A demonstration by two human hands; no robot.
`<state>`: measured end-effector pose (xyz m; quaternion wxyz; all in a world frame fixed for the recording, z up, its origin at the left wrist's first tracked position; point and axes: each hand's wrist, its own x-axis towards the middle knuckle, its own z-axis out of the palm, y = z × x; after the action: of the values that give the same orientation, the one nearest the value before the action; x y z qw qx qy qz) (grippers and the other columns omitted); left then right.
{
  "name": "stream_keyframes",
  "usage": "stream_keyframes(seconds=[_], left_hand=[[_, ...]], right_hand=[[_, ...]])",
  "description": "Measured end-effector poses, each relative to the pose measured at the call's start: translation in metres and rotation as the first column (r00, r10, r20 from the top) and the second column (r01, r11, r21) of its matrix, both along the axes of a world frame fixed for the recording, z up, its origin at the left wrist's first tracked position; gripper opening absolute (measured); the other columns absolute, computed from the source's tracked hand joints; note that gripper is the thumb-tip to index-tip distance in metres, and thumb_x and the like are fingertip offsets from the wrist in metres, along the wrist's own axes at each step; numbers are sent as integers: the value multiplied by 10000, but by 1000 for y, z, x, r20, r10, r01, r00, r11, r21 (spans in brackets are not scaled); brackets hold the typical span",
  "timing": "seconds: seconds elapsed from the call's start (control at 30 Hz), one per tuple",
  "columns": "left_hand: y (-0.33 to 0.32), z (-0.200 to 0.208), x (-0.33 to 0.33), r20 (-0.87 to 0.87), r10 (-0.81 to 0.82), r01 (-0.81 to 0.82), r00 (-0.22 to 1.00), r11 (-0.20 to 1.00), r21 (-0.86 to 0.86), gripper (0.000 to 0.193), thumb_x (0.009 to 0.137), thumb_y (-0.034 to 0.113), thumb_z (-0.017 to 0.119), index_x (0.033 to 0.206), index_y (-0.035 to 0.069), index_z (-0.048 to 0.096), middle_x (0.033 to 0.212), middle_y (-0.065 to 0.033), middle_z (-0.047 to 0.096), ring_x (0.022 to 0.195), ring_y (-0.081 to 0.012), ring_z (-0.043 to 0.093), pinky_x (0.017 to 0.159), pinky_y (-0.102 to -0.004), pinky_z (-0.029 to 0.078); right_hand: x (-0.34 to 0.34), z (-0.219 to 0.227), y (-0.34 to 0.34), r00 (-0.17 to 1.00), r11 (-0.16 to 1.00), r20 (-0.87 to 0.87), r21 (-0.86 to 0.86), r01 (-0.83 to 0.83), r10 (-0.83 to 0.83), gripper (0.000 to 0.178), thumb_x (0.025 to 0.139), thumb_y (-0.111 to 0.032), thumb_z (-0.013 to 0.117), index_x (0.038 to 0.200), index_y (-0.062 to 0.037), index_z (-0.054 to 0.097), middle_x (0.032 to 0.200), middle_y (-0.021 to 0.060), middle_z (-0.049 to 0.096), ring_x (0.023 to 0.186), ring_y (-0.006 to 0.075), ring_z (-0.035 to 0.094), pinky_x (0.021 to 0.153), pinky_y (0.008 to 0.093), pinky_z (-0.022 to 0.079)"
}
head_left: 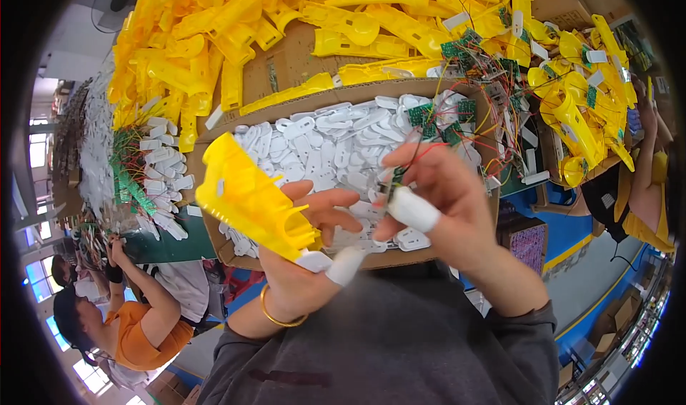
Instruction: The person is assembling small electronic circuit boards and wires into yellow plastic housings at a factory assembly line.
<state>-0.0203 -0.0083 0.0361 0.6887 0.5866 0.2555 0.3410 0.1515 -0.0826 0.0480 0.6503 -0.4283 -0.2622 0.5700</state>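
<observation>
My left hand point(286, 282) supports a yellow plastic housing half point(246, 194), tilted, between palm and thumb, with its other fingers stretched out behind. A small white piece point(314, 261) sits at the housing's lower end, beside my wrapped thumb. To the right, my right hand point(457, 208) pinches a small circuit board point(392, 186) with red and black wires between thumb and fingers. White wrapping covers that thumb too. The board is apart from the housing and partly hidden by my fingers. Both hands are above a cardboard box point(207, 223) of white plastic pieces point(321, 141).
Yellow housings point(207, 30) are heaped at the back. Wired green circuit boards point(464, 48) lie at the box's far right corner; more boards point(132, 191) and white parts point(168, 176) lie left. Another box of yellow shells point(572, 112) stands right. Co-workers point(143, 326) sit at left and right.
</observation>
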Motion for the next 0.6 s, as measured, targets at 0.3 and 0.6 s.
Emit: stream_keyframes(seconds=[0.3, 0.6], left_hand=[[1, -7, -5, -44, 105, -104, 994, 994, 20, 703, 672, -105, 648, 1264, 4, 284, 1066, -163, 577, 957, -205, 587, 818, -301, 452], [12, -15, -9, -28, 22, -23, 999, 999, -26, 683, 689, -109, 608, 1280, 3, 285, 1010, -111, 590, 862, -160, 598, 750, -275, 485]], right_hand=[[-28, -24, 9, 987, 990, 136, -124, -64, 80, 100, 914, -126, 494, 886, -42, 448, 747, 42, 574, 550, 68, 524, 498, 200, 432], [-24, -27, 9, 603, 973, 769, 223, 56, -211, 408, 729, 54, 595, 1128, -21, 550, 827, 86, 611, 591, 142, 573, 498, 238, 443]])
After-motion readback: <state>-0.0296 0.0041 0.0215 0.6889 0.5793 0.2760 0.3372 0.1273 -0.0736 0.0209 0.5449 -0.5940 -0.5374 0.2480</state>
